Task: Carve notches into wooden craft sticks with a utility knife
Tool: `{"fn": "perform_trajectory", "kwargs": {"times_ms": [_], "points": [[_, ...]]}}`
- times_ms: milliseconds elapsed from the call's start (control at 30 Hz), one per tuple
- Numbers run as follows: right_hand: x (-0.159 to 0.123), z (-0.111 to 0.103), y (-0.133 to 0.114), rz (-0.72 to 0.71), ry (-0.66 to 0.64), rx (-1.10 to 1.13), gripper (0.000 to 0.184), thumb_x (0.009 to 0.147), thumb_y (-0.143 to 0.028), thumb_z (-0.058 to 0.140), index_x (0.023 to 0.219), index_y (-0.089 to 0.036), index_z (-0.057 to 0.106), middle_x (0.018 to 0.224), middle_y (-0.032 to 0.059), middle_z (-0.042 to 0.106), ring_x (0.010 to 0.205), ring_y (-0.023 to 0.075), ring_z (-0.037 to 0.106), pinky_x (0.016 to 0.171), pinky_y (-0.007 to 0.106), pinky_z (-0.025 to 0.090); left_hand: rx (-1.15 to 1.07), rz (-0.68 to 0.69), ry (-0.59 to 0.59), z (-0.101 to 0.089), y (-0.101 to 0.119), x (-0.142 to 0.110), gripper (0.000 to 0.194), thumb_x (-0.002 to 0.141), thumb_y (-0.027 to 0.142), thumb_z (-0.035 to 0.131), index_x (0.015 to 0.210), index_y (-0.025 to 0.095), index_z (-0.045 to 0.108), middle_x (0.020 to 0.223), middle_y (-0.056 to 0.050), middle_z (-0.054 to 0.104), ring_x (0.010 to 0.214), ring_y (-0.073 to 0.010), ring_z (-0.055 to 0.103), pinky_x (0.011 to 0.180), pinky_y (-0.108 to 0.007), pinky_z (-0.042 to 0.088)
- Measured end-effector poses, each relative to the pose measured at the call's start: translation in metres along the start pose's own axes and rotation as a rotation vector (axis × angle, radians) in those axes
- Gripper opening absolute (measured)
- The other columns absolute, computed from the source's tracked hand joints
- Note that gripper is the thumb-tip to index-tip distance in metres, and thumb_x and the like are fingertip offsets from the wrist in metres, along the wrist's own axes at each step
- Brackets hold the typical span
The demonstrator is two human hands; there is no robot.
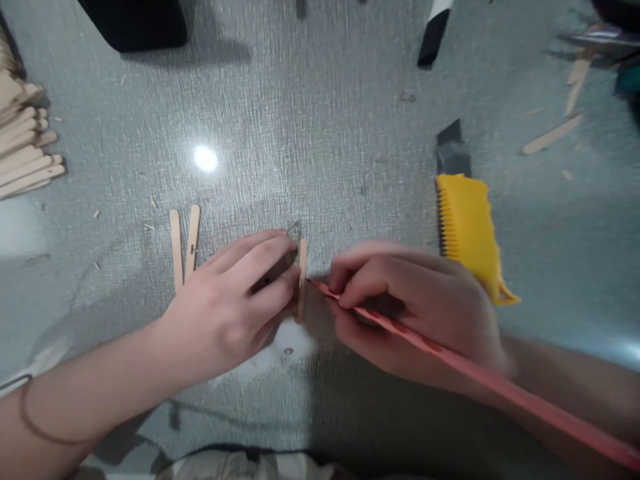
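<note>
My left hand (235,303) has its fingers closed on a short wooden stick (301,280), pressing it down on the grey table. My right hand (410,310) grips a red pencil (450,357) whose tip touches the stick's right edge. The pencil's shaft runs off to the lower right. Two more wooden sticks (183,245) lie side by side just left of my left hand.
A yellow utility knife (467,230) with its blade out lies to the right of my right hand. At the left edge is a pile of wooden sticks (25,150). Loose sticks (553,133) and chips are scattered at the upper right. Dark objects sit along the far edge.
</note>
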State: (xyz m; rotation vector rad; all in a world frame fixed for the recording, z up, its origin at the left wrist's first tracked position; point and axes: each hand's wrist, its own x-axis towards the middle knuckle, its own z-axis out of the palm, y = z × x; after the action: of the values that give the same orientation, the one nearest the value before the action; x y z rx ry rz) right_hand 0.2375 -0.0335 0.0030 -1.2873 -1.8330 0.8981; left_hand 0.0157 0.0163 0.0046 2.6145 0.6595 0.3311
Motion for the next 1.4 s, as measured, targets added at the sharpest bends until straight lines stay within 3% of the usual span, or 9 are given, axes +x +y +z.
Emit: {"fn": "perform_trajectory", "kwargs": {"times_ms": [300,700,1200,1400], "points": [[-0.0013,0.0021,0.0027,0.002,-0.034,0.017,0.022,0.081,-0.011,0.067,0.076,-0.025,0.05,0.082,0.0003,0.068,0.06,0.0098,0.062,0.051,0.023,0.051,0.043,0.006,-0.042,-0.0009,0.0015,0.0031,0.023,0.091,0.017,0.06,0.111,0.008,0.063,0.128,-0.018,0.056,0.128,-0.0319,0.053,0.106,-0.046,0.053],[-0.0001,-0.0015,0.0015,0.027,-0.065,-0.034,0.022,0.082,-0.012,0.066,0.077,-0.026,0.049,0.082,-0.0006,0.069,0.061,0.0113,0.063,0.051,0.024,0.051,0.069,0.028,-0.058,-0.0015,0.0012,0.005,0.013,0.09,0.017,0.059,0.101,0.01,0.062,0.128,-0.02,0.055,0.128,-0.0339,0.052,0.097,-0.047,0.055],[0.0013,-0.0048,0.0021,0.069,-0.114,0.016,0.022,0.082,-0.009,0.065,0.076,-0.024,0.05,0.085,-0.0013,0.069,0.064,0.0091,0.064,0.055,0.021,0.052,0.051,0.022,-0.067,-0.0004,-0.0006,0.0051,0.014,0.091,0.019,0.06,0.102,0.01,0.061,0.13,-0.02,0.053,0.127,-0.0349,0.052,0.099,-0.049,0.054],[0.0023,-0.0058,0.0024,0.016,-0.144,0.053,0.022,0.082,-0.012,0.067,0.076,-0.025,0.05,0.082,-0.0019,0.07,0.064,0.0118,0.066,0.055,0.024,0.054,0.047,0.015,-0.068,-0.0013,-0.0008,0.005,0.014,0.092,0.02,0.058,0.103,0.011,0.061,0.129,-0.02,0.054,0.127,-0.0341,0.052,0.099,-0.048,0.054]]}}
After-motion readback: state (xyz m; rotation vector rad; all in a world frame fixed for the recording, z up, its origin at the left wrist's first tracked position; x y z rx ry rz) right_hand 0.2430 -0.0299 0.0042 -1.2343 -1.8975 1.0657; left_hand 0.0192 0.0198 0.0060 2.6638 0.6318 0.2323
